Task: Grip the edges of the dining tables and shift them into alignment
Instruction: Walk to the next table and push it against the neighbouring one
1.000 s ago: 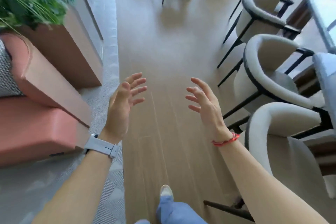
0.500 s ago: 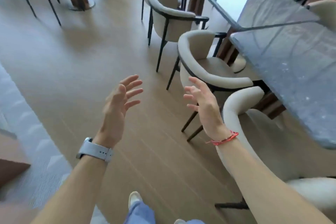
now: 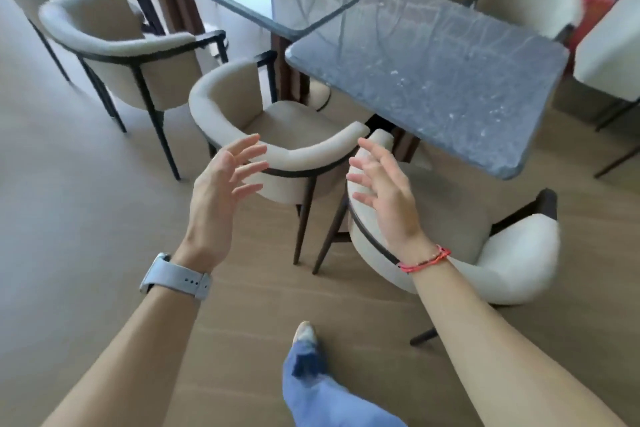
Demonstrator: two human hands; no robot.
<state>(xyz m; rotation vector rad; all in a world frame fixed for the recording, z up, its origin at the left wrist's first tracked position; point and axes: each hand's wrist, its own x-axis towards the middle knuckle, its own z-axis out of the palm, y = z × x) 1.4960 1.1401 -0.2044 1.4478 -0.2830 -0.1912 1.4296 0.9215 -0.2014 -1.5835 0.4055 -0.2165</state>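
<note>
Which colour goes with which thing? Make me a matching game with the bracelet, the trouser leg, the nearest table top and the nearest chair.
Things
1. bracelet
2. trouser leg
3. nearest table top
4. nearest chair

Colours
A. cream
B. dark grey with pale streaks
C. red
D. blue

Right pairs: 1-C, 2-D, 3-B, 4-A.
</note>
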